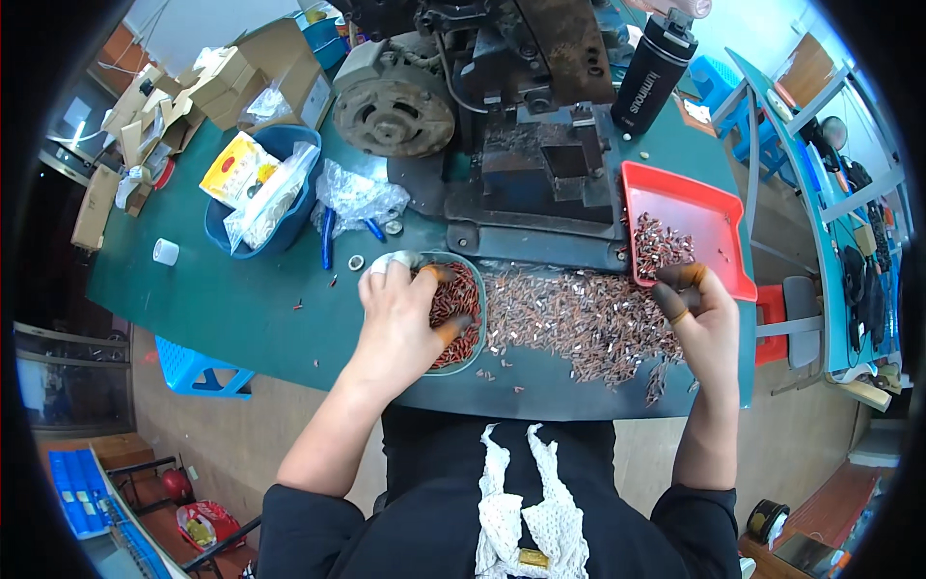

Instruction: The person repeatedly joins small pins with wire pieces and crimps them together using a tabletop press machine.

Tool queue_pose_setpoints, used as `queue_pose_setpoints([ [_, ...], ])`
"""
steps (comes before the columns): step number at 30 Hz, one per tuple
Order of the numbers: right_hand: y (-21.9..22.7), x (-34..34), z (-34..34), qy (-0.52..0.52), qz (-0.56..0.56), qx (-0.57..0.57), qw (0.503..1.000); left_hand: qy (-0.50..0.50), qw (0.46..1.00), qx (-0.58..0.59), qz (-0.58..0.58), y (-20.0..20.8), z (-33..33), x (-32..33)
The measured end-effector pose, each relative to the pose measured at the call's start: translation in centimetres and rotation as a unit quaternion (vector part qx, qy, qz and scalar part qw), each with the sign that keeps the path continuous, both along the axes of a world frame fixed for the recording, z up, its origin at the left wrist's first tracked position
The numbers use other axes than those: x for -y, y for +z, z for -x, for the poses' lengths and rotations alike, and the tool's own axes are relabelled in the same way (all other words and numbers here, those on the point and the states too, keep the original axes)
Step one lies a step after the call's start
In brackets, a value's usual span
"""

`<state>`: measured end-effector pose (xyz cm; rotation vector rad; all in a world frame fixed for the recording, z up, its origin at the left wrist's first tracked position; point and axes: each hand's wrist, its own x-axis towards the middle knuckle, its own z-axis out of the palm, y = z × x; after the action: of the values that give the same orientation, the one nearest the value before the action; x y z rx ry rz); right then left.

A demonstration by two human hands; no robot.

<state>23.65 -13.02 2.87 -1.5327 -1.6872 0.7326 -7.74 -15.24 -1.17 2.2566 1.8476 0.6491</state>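
My left hand (400,309) rests over the left rim of an oval green bowl (481,333) of small reddish-brown metal parts (455,299). Its thumb and index finger, in orange-brown finger cots, reach apart above the parts, and nothing shows between them. On the right, my right hand (707,314) is at the near edge of a red tray (709,217). The cot-covered thumb and index finger come close together there; whatever they may pinch is too small to make out. Similar parts (666,246) lie heaped in the tray's left side.
A wide spread of loose parts (579,323) covers the green table (289,338) between bowl and tray. Behind stands a heavy dark press machine (540,183), with a black bottle (656,72) to its right. A blue basin (289,227) and crumpled plastic bag (362,198) are left.
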Motion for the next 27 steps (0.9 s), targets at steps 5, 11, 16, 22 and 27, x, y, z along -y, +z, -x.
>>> queue_pose_setpoints([
  [5,-2.1,1.8,2.5,0.045,0.010,-0.022,0.999,0.019,0.998,0.009,-0.065,-1.9,0.2,-0.4],
  [11,-2.1,3.5,6.3,0.085,0.032,-0.053,0.994,0.026,0.993,0.097,-0.061,-0.7,0.8,0.4],
  [16,-2.7,3.0,9.9,0.133,0.078,-0.153,0.976,0.014,0.969,0.247,-0.018,-0.5,0.8,1.2],
  [22,-2.9,1.4,13.7,0.170,0.051,-0.121,0.977,0.018,0.922,0.384,0.033,-0.7,1.2,2.1],
  [27,-4.1,1.1,14.7,0.163,0.012,-0.142,0.976,0.013,0.916,0.400,0.042,-0.3,1.9,2.3],
])
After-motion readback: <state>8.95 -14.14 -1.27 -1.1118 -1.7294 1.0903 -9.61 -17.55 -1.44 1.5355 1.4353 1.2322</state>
